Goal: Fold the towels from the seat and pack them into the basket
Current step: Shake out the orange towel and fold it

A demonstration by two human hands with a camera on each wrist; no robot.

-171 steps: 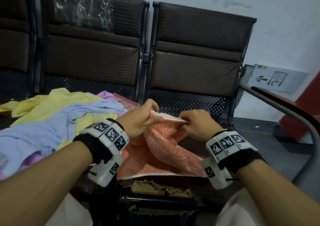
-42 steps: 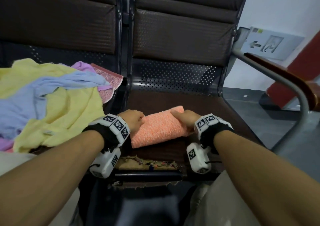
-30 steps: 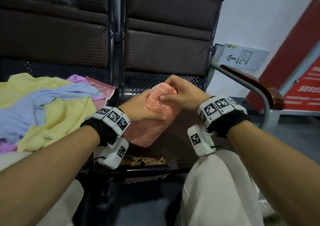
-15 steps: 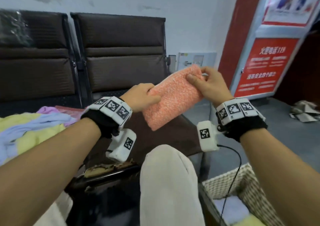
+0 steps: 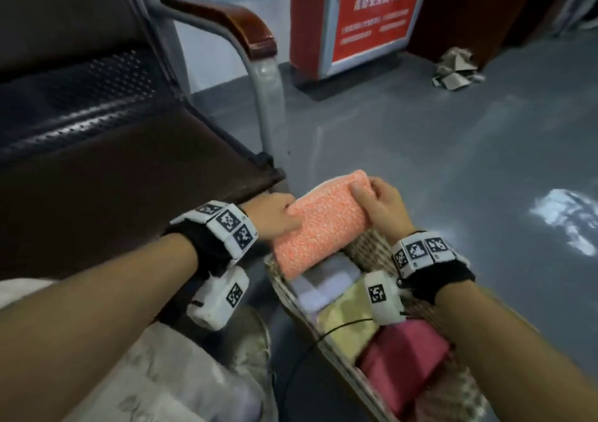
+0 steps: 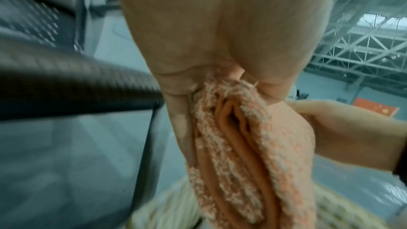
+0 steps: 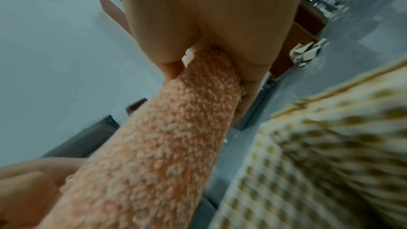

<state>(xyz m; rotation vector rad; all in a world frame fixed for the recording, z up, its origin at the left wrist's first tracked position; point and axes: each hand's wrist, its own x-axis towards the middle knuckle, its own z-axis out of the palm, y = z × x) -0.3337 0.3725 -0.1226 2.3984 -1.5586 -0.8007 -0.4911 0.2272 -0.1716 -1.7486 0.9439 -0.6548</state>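
A folded orange towel (image 5: 320,224) hangs just above the far end of the woven basket (image 5: 372,250) on the floor. My left hand (image 5: 278,216) grips its left end, and my right hand (image 5: 377,203) grips its right end with the thumb on top. In the left wrist view the orange towel (image 6: 240,154) shows its folded layers between thumb and fingers. The right wrist view shows the orange towel (image 7: 158,145) running from my right hand, with the basket (image 7: 319,163) weave beside it. Folded white (image 5: 323,284), yellow (image 5: 348,316) and red (image 5: 404,360) towels lie in the basket.
The dark seat (image 5: 106,169) with its metal and wood armrest (image 5: 233,20) stands at left. A red sign stand (image 5: 365,17) and crumpled paper (image 5: 456,69) sit on the grey floor beyond. My knee (image 5: 168,373) is at lower left, and a black cable (image 5: 323,337) crosses the basket rim.
Both hands have carried the folded orange towel from the seat rightward and down to just over the basket. My view has swung right and down, so the unfolded pile is out of sight.
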